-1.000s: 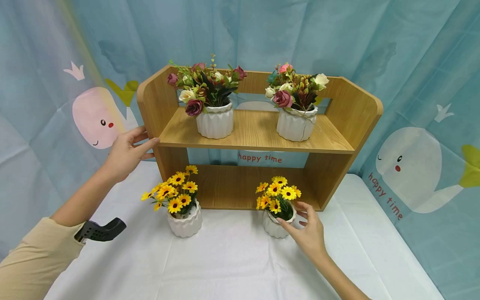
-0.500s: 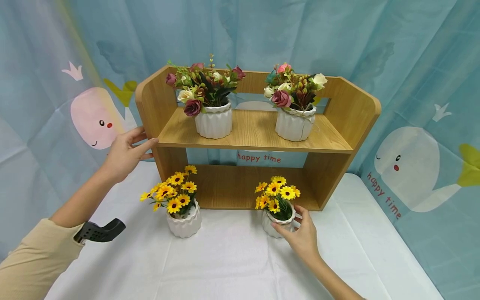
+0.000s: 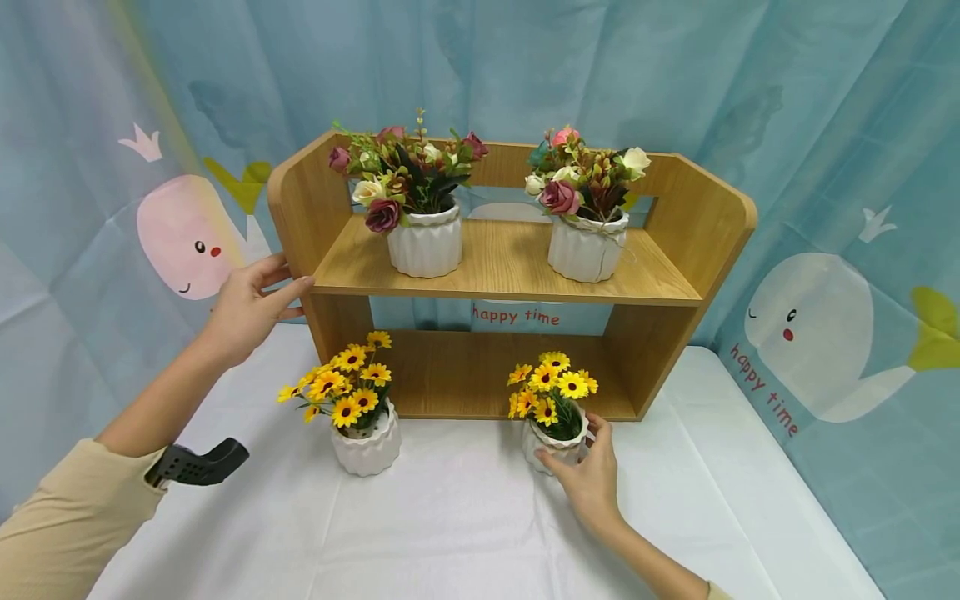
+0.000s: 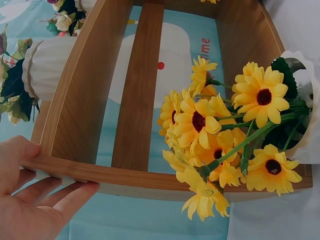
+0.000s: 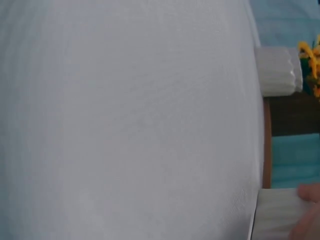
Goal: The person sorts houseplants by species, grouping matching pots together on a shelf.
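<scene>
On the left, my left hand [image 3: 243, 317] holds the side panel of a two-tier wooden shelf [image 3: 300, 204], thumb on the front edge and fingers around the outer side. In the left wrist view the fingers [image 4: 75, 202] lie along that panel. My right hand [image 3: 594, 487] grips a white fluted flowerpot [image 3: 534, 440] of yellow sunflowers, thumb in front and fingers on its right side. This pot stands on the table before the lower tier. The right wrist view catches only part of the hand [image 5: 309, 220] at the pot's side [image 5: 272, 215].
Another white pot [image 3: 367, 450] of sunflowers stands on the white tablecloth [image 3: 442, 533] at front left. Two white pots with mixed roses, the left one [image 3: 426, 248] and the right one [image 3: 585, 250], sit on the upper tier. A blue curtain [image 3: 540, 67] hangs behind.
My right hand has moved left and closed around the sunflower pot, its thumb now against the front. The left hand keeps its place on the shelf. The whole head view has shifted slightly.
</scene>
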Tool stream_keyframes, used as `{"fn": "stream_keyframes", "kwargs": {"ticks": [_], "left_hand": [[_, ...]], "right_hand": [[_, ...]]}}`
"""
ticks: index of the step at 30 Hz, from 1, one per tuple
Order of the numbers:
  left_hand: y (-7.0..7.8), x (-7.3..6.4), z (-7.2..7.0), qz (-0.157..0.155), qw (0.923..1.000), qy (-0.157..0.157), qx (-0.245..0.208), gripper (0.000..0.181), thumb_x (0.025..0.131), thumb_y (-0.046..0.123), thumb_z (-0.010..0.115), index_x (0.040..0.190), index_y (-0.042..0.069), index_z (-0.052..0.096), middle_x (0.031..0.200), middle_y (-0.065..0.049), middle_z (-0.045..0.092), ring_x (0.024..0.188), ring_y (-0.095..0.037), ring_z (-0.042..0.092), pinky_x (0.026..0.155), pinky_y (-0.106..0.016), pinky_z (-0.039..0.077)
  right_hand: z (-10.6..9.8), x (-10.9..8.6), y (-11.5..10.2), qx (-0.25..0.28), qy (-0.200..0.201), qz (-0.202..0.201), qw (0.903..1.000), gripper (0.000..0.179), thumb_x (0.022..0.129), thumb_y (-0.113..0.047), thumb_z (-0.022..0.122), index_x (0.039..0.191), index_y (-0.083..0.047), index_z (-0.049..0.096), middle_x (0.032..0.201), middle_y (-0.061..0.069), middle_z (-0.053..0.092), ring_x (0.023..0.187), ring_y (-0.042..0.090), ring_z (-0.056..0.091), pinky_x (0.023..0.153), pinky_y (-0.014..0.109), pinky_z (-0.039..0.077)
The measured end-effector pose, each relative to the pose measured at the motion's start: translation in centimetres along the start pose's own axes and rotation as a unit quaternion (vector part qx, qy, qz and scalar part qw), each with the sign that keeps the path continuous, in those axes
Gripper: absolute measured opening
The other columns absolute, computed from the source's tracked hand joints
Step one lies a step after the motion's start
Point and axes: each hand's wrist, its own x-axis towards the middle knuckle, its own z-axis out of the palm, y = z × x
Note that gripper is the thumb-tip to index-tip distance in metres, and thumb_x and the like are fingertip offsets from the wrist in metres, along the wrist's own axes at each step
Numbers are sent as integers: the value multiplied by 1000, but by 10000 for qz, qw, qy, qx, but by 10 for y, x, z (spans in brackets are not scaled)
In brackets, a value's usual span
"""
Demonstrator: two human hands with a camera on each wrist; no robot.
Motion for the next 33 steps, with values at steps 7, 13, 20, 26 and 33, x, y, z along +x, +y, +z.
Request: {"fn": "stream_keyframes", "kwargs": {"ticks": [7, 13, 20, 26, 33], "left_hand": [[0, 0, 1, -28, 10000, -1, 30, 60, 110, 23, 58, 162, -1, 37, 157, -33, 46, 104, -4, 67, 73, -10, 57], [1, 0, 1, -47, 10000, -22, 32, 61, 111, 23, 57, 162, -1, 37, 157, -33, 45, 120, -38, 65, 73, -10, 57], [0, 0, 0, 45, 10000, -18, -10, 59, 110, 21, 58, 161, -1, 38, 157, -33, 46, 94, 15, 57, 73, -11, 58], [0, 0, -1, 56, 10000, -41, 23, 59, 110, 21, 58, 162, -1, 38, 156, -34, 46, 95, 14, 58, 73, -10, 57], [0, 0, -1, 88, 9999, -43, 41, 59, 110, 21, 58, 161, -2, 38, 155, -35, 46, 92, 17, 57, 72, -10, 57]], "right_hand": [[1, -4, -2, 281, 200, 151, 9993, 86, 80, -11, 94, 146, 2, 41, 144, 34, 52, 129, 56, 58, 103, 63, 54], [-1, -2, -1, 445, 264, 438, 9977, 86, 77, -7, 95, 148, 1, 46, 146, 31, 55, 131, 51, 59, 106, 59, 53], [-6, 2, -2, 405, 248, 458, 9978, 86, 76, -9, 96, 148, 5, 50, 146, 29, 58, 129, 49, 61, 104, 56, 55], [-7, 4, -2, 459, 200, 488, 9976, 85, 75, -10, 96, 147, 2, 54, 146, 24, 59, 128, 44, 62, 103, 55, 56], [-7, 5, -4, 469, 156, 342, 9982, 82, 74, -13, 98, 144, 1, 57, 142, 21, 62, 124, 41, 64, 99, 53, 58]]}}
